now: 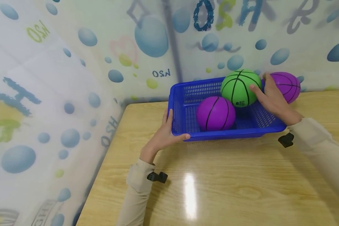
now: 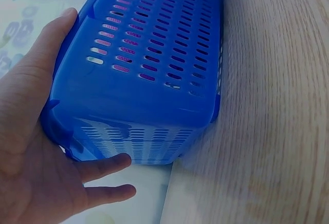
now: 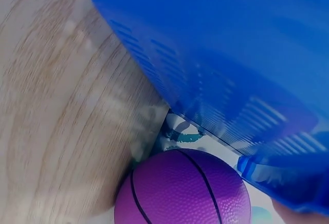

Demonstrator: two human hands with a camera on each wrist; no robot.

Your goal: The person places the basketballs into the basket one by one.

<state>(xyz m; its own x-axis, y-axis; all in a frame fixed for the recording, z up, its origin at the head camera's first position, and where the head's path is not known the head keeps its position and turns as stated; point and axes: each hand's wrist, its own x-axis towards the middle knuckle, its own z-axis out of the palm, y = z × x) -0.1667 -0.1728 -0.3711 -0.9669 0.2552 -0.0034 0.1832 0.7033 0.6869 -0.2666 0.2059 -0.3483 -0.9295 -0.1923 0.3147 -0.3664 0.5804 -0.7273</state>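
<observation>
A blue perforated plastic basket (image 1: 226, 134) stands near the back of the table, with a purple ball (image 1: 215, 113) marked by black lines inside it. My left hand (image 1: 163, 134) holds the basket's near left corner, thumb over the near rim and fingers along the left side. At the basket's right side, my right hand (image 1: 273, 97) grips a green ball (image 1: 238, 88) with its thumb on the ball's face; most of its fingers are hidden. The green ball overlaps the basket's back right part. Outside the basket, beyond the right hand, lies another purple ball (image 1: 288, 86).
The light wooden table (image 1: 226, 182) extends toward me and to the right. A wall covering (image 1: 101, 56) printed with bubbles and letters borders it behind and on the left. In the right wrist view, the outer purple ball (image 3: 180, 193) sits close beside the basket.
</observation>
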